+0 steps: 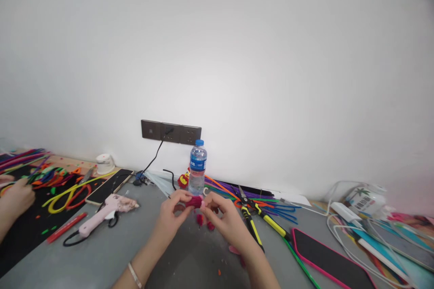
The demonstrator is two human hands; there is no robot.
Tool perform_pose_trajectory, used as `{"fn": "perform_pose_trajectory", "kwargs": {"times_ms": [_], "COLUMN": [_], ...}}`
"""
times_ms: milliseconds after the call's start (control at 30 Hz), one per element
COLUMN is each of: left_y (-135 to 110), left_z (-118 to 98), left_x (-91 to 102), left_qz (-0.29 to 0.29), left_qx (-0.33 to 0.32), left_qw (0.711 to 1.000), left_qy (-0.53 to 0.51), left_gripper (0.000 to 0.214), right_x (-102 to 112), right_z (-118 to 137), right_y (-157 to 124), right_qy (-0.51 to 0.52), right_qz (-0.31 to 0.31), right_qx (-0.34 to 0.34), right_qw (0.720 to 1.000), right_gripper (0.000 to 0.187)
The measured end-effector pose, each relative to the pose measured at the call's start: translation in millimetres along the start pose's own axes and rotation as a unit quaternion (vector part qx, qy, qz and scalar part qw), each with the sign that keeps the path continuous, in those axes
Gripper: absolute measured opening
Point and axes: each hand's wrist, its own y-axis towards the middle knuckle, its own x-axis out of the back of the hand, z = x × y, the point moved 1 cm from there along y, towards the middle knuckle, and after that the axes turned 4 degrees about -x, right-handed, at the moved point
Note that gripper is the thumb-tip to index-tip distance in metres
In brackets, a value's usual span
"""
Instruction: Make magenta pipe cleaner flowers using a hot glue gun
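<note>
In front of a water bottle [197, 165], my left hand [173, 211] pinches a magenta fuzzy pipe-cleaner piece [194, 201]. My right hand [222, 216] is closed at the other end of it, fingertips on a small light-pink bit [202, 203]. The two hands nearly meet above the grey table. Below them lie small red fuzzy pieces [200, 220], partly hidden by my fingers. Yellow-and-black pliers [252, 226] lie just beyond my right hand.
At left are a pink glue gun [101, 216], a red pen-like stick [67, 227], a phone [110, 186] and scissors [79, 194]. Another person's hand [18, 198] works at the far left. Pipe cleaners [278, 210], a pink-edged phone [330, 259] and white cables [334, 230] are right.
</note>
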Motion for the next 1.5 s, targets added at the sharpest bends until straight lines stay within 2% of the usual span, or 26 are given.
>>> {"fn": "perform_pose_trajectory", "kwargs": {"times_ms": [100,233,333,467,600,733,800,900,1000,1200,1367,1500], "left_y": [-1,-4,-6,-8,-7,-3,-2,-2,-2,-4,-9,-13], "left_z": [2,-1,-3,-2,-3,-6,-9,-11,-9,-5,-1,-3], "left_x": [-3.0,-6.4,-7.8,-10.9,-14.3,-12.3,-10.5,-9.3,-10.1,-13.9,-15.4,-17.2], "left_qz": [0.067,0.127,0.142,0.149,0.126,0.047,0.011,-0.009,0.006,0.098,0.149,0.187], "left_qx": [-0.004,0.027,0.048,0.096,0.138,0.194,0.222,0.244,0.238,0.180,0.160,0.162], "left_qw": [0.997,0.991,0.989,0.982,0.972,0.968,0.964,0.959,0.962,0.968,0.966,0.954], "left_qy": [0.032,0.034,0.015,-0.062,-0.139,-0.151,-0.149,-0.146,-0.133,-0.147,-0.138,-0.170], "left_gripper": [0.004,0.006,0.009,0.017,0.026,0.035,0.038,0.041,0.041,0.035,0.029,0.030], "right_x": [7,12,13,15,18,21,19,15,13,16,15,17], "right_z": [-3,-8,-12,-13,-4,5,6,5,2,-1,0,-3], "right_y": [0,-1,0,0,-2,-5,-7,-8,-7,-3,-1,0], "right_qy": [-0.001,0.067,0.141,0.190,0.203,0.194,0.190,0.181,0.178,0.194,0.208,0.201], "right_qz": [-0.016,0.008,0.033,0.039,0.050,0.037,0.056,0.088,0.082,0.023,0.038,0.021], "right_qx": [0.002,-0.027,-0.043,-0.047,-0.047,-0.049,-0.057,-0.067,-0.065,-0.032,-0.033,-0.043], "right_qw": [1.000,0.997,0.989,0.980,0.977,0.979,0.979,0.977,0.979,0.980,0.977,0.978], "right_gripper": [0.020,0.022,0.024,0.024,0.025,0.026,0.026,0.024,0.025,0.026,0.027,0.030]}}
